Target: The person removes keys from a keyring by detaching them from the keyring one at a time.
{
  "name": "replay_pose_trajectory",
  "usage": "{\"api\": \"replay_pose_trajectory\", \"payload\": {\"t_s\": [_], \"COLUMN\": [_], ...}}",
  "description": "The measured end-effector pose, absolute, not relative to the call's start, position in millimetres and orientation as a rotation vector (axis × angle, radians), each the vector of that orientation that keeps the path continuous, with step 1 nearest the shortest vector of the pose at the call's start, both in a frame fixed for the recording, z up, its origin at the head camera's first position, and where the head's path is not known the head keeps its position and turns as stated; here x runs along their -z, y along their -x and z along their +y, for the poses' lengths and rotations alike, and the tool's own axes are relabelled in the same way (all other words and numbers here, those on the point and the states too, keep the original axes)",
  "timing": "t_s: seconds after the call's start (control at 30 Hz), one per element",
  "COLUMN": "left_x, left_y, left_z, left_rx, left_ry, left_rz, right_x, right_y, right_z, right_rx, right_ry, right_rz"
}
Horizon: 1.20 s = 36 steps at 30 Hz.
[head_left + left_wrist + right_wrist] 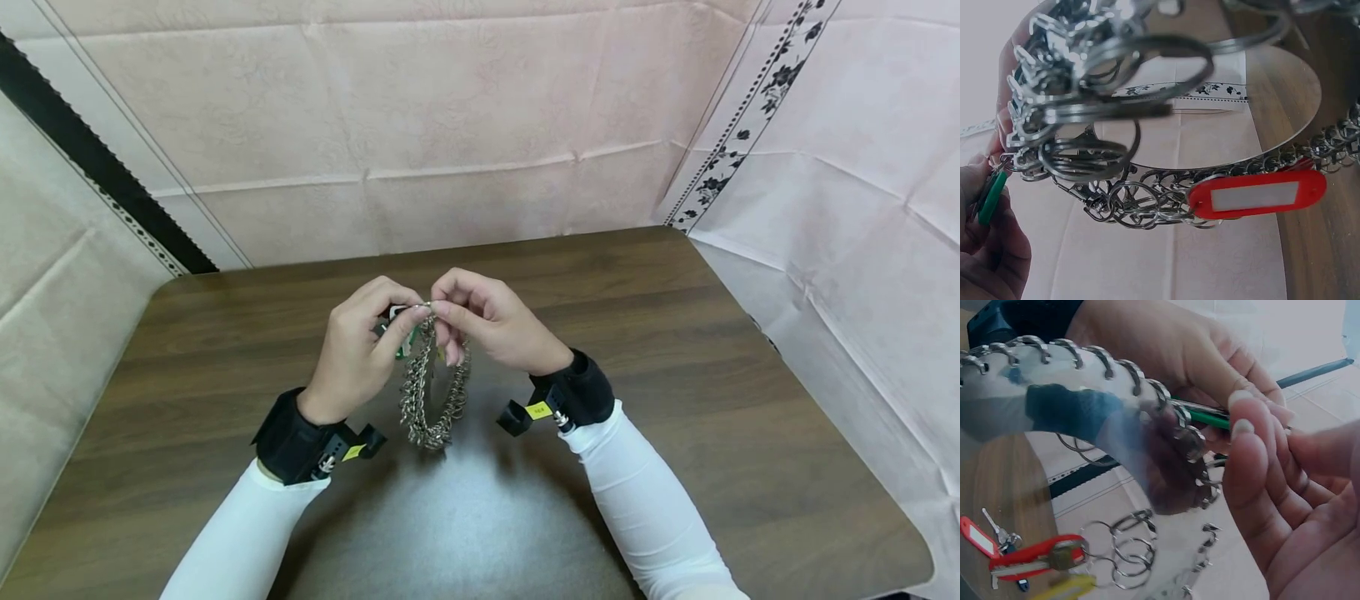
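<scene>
A large, shiny flat metal hoop hangs upright below my two hands, its edge lined with many small split rings. My left hand pinches a green key tag with a key beside it. Thumb and fingers of my right hand pinch a small metal ring at the hoop's top, where both hands' fingertips meet; the fingers mostly hide it. A red key tag with a white label hangs on the hoop. Another red tag with a key and a yellow tag show in the right wrist view.
Under my hands lies a brown wood-grain table with rounded far corners. Pale, creased sheets rise behind it and at both sides. Each wrist wears a black band with a small camera.
</scene>
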<state>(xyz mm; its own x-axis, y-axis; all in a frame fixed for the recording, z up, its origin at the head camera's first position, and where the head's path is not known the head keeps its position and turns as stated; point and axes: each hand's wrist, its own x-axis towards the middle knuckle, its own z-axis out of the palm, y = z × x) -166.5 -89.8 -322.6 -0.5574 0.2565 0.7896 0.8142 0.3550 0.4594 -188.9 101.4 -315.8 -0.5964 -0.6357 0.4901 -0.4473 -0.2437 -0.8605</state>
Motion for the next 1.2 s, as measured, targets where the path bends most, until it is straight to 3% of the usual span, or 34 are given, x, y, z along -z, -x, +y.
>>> {"api": "replay_pose_trajectory", "payload": {"t_s": [1.2], "left_x": [328.0], "left_y": [172.5], "left_z": [-91.4], "left_rx": [1.192], "left_ry": [0.921], "left_rz": [-1.941], "right_x": [317.8], "right_y": [189.3], "right_z": [97.4], "right_rx": [2.023], "right_ry": [1.262], "right_rz": [1.825]}}
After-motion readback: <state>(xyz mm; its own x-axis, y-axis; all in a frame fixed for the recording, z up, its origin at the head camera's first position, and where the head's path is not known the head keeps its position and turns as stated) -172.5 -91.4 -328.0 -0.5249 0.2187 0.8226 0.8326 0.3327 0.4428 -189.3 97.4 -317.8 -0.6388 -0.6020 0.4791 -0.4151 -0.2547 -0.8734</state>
